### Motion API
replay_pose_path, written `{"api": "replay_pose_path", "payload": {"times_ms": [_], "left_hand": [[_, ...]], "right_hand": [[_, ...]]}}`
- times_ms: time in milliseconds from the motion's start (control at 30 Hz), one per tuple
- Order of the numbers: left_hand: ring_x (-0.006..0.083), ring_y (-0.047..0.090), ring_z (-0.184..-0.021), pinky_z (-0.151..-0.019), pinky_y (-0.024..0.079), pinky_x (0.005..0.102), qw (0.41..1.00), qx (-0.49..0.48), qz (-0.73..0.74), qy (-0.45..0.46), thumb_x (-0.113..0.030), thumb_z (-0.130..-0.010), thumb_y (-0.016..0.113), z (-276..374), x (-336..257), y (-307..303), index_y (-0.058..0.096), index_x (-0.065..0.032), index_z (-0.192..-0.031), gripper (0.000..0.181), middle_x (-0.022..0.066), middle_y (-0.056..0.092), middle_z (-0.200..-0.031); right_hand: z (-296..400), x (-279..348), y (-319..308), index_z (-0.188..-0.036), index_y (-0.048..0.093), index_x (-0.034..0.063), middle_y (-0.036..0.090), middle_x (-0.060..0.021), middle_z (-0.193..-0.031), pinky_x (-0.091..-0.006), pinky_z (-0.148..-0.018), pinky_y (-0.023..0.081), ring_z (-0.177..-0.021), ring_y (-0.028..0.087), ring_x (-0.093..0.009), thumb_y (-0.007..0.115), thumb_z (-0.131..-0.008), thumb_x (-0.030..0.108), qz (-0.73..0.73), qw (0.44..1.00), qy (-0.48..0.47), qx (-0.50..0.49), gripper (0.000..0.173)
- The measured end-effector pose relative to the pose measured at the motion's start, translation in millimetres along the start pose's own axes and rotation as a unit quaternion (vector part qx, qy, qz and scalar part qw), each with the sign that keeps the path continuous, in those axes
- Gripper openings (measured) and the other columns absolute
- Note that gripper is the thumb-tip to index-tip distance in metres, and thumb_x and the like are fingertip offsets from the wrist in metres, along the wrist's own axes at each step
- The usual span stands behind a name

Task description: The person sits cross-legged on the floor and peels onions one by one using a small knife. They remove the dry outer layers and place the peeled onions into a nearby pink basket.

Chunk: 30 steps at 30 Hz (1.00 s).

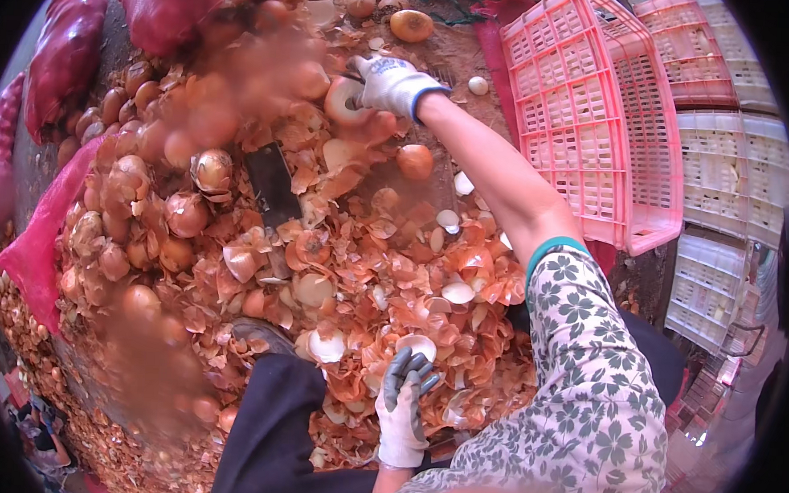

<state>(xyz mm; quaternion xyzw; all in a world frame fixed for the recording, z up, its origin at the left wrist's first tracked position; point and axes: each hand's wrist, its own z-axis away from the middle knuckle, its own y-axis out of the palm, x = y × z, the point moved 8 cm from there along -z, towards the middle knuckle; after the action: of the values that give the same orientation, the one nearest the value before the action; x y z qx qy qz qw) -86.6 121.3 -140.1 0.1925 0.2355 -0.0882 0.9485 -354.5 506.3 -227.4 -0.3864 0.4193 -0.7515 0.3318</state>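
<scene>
My right hand (pixel 393 84), in a white glove with a blue cuff, is stretched out to the upper middle. Its fingers are at a pale, partly peeled onion (pixel 343 103). A narrow dark thing shows by the fingertips; whether the hand grips it or the onion is unclear. Low in the middle, my left hand (pixel 403 407) wears a white glove with grey-coated fingers. The palm faces up, the fingers are half curled and apart, and nothing shows in it. Just beyond its fingertips lies a white onion piece (pixel 417 345). Loose onion skins (pixel 393 273) surround both hands.
Unpeeled onions (pixel 185 214) are heaped at the left, beside a pink mesh net (pixel 46 262). Filled red mesh sacks (pixel 70 49) lie behind. A pink plastic crate (pixel 562 115) stands tilted at the right, near white crates (pixel 733 170). A dark flat object (pixel 272 183) rests among the skins.
</scene>
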Motion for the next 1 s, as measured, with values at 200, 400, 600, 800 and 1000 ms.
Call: {"api": "replay_pose_path", "payload": {"times_ms": [200, 400, 600, 800, 1000], "left_hand": [[0.033, 0.057, -0.121, -0.102, 0.051, 0.0441, 0.999, 0.034, 0.002, 0.011, -0.027, -0.103, 0.052, 9, 12, -1, 0.042, 0.0052, -0.143, 0.053, 0.0243, 0.053, -0.134], [0.0287, 0.056, -0.125, -0.104, 0.048, 0.0417, 0.998, 0.062, 0.012, 0.01, -0.034, -0.1, 0.058, 30, 18, 3, 0.043, 0.0027, -0.145, 0.06, 0.0207, 0.053, -0.139], [0.0296, 0.058, -0.121, -0.101, 0.048, 0.0439, 0.993, 0.016, 0.047, 0.107, -0.043, -0.097, 0.06, 35, 1, -16, 0.041, -0.0074, -0.148, 0.065, 0.0141, 0.053, -0.14], [0.0433, 0.044, -0.136, -0.096, 0.051, 0.0646, 0.912, 0.26, 0.283, 0.142, -0.056, -0.096, 0.054, 39, -21, -19, 0.026, -0.0131, -0.155, 0.078, 0.0218, 0.039, -0.151], [0.0403, 0.052, -0.129, -0.095, 0.054, 0.0545, 0.907, 0.306, 0.254, 0.14, -0.057, -0.089, 0.065, 78, -18, -8, 0.034, -0.0016, -0.149, 0.088, 0.0188, 0.047, -0.147]], "right_hand": [[43, 21, 40, -0.132, 0.053, 0.0035, 0.066, -0.0249, -0.119, -0.0438, -0.095, 0.05, -0.109, 0.065, -0.039, 0.079, -0.077, 0.038, -0.175, 0.984, -0.014, 0.033, 0.069], [80, 70, 40, -0.126, 0.057, 0.0063, 0.065, -0.0245, -0.117, -0.0462, -0.098, 0.049, -0.114, 0.062, -0.042, 0.067, -0.082, 0.024, -0.155, 0.988, 0.024, -0.014, 0.048], [183, 93, 80, -0.117, 0.056, 0.0052, 0.061, -0.0013, -0.084, -0.0246, -0.05, 0.045, -0.058, 0.054, -0.009, 0.08, -0.077, 0.015, -0.651, 0.743, 0.01, 0.154, 0.048], [356, 160, -28, -0.138, 0.05, 0.0007, 0.067, -0.0088, -0.108, -0.027, -0.069, 0.054, -0.084, 0.064, -0.015, 0.072, -0.071, 0.004, -0.525, 0.796, -0.131, 0.271, 0.07], [453, 172, -70, -0.148, 0.046, 0.0232, 0.05, -0.0173, -0.144, -0.0438, -0.086, 0.057, -0.103, 0.068, -0.034, 0.068, -0.085, 0.017, -0.097, 0.961, -0.255, 0.033, 0.067]]}}
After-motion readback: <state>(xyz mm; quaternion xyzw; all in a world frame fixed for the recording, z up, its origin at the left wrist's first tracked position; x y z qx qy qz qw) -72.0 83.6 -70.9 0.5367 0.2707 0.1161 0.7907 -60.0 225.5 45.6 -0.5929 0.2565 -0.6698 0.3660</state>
